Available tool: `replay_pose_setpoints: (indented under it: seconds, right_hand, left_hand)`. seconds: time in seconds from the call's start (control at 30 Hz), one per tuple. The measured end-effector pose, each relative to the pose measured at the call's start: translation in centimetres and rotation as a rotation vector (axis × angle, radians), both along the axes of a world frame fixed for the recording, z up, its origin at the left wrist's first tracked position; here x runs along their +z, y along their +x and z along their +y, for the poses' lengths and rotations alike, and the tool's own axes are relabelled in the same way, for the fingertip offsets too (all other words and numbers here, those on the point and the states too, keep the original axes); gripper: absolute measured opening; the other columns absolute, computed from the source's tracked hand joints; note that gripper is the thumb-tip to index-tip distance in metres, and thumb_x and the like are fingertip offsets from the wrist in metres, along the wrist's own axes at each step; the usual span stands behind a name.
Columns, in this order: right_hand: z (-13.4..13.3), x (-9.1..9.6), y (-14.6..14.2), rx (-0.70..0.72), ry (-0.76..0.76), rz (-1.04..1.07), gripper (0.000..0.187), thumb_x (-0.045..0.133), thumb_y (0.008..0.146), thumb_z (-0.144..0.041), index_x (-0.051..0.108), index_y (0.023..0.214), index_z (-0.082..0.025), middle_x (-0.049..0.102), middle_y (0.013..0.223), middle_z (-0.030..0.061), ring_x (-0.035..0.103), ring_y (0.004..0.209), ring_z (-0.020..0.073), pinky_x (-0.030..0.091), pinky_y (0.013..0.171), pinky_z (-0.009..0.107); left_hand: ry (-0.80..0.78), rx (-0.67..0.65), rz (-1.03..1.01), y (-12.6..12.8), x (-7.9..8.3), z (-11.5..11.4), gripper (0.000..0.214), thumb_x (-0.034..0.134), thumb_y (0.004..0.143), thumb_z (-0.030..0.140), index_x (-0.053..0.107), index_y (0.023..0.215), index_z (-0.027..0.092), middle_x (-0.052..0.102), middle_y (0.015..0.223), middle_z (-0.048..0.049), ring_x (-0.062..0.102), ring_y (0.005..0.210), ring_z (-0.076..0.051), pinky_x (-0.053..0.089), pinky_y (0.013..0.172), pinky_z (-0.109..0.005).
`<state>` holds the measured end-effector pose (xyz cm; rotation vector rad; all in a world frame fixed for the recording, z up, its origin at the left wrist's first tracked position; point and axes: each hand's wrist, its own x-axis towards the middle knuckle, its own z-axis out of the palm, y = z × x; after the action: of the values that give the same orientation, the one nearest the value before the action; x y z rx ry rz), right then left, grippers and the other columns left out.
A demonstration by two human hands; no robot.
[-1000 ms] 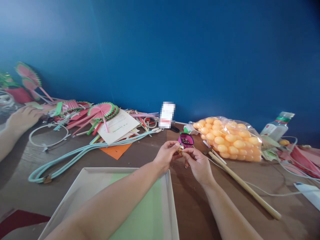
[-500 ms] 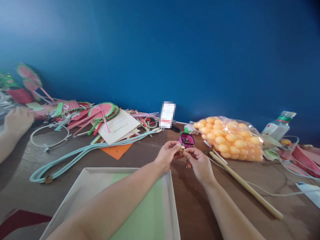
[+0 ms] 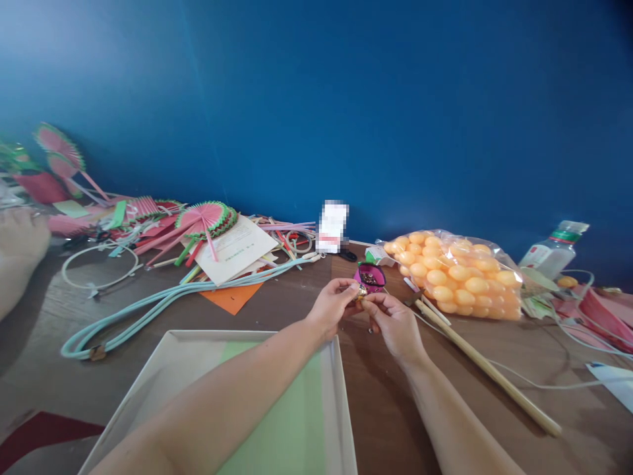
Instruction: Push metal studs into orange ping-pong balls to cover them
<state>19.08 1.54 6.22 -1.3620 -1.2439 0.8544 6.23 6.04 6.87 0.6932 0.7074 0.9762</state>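
A small, shiny gold-coloured piece (image 3: 362, 291) — pinched by left hand (image 3: 327, 309) and right hand (image 3: 397, 328) — sits just lower-left of a magenta open-topped box (image 3: 378, 285), mid-frame.

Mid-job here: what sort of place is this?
Probably a craft worktable, though the wider room isn't shown. Suggesting it are the watermelon-patterned folded fan, the clear bag of orange balls and the looped pale-blue cords, all on one cluttered brown table.
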Motion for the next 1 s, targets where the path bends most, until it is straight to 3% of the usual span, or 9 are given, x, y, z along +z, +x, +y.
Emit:
replay_pose_setpoints:
  seconds: [1.0]
  right_hand:
    - [0.13,-0.28,-0.03,0.027,-0.035,0.108,0.026,0.069,0.074,-0.042,0.064,0.080,-0.017,0.056,0.054,-0.0031,0.045,0.048,0.0093,0.034,0.046,0.021]
  left_hand:
    - [-0.014,0.025,-0.010,0.04,0.44,-0.11,0.017,0.068,0.076,0.019,0.059,0.088,0.011,0.063,0.079,-0.0039,0.062,0.064,-0.010,0.054,0.067,-0.027]
